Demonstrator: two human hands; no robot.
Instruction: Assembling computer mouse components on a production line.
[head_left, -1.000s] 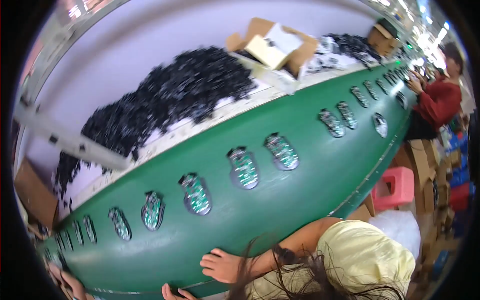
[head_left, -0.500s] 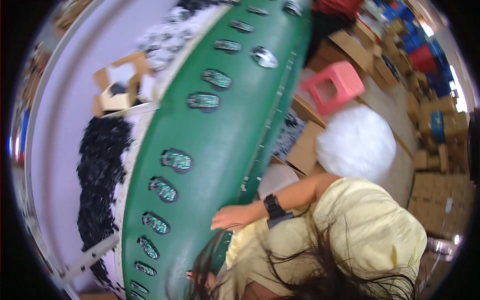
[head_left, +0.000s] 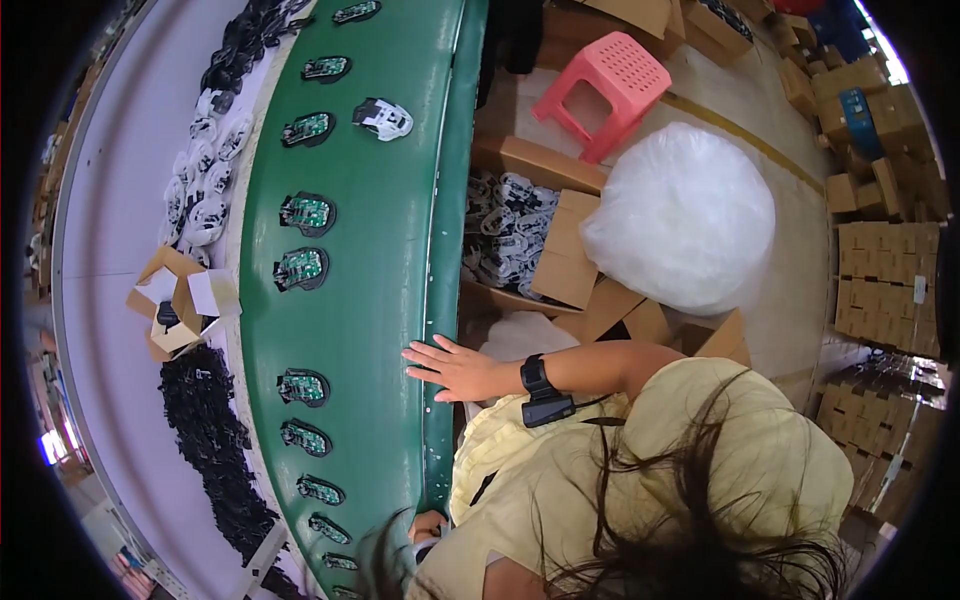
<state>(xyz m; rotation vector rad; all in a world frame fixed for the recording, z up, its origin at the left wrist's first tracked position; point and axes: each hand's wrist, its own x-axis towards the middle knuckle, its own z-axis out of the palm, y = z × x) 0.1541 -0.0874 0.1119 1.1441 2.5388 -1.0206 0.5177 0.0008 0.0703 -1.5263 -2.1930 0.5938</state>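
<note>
My right hand [head_left: 458, 370], with a black strap and small device on its wrist, lies palm down with fingers spread over the near edge of a green conveyor belt [head_left: 375, 250]. It holds nothing. My left hand [head_left: 428, 525] shows only in part at the belt's edge lower down; hair and sleeve cover the rest, and its fingers cannot be made out. Along the belt's far side runs a row of black computer mouse bases with green circuit boards, one [head_left: 303, 387] roughly across from my right hand. A white-and-grey mouse shell [head_left: 383, 118] sits by itself farther up the belt.
On the pale side shelf [head_left: 120, 230] are a heap of black parts [head_left: 205, 430], several white shells [head_left: 207, 218] and a small open carton [head_left: 180, 325]. Beside me stand a carton of shells [head_left: 510, 235], a large white plastic bag [head_left: 685, 220] and a pink stool [head_left: 625, 75].
The view has swung, so the belt stands more upright in it. My right hand's fingers are now spread out flat. Less of my left hand shows.
</note>
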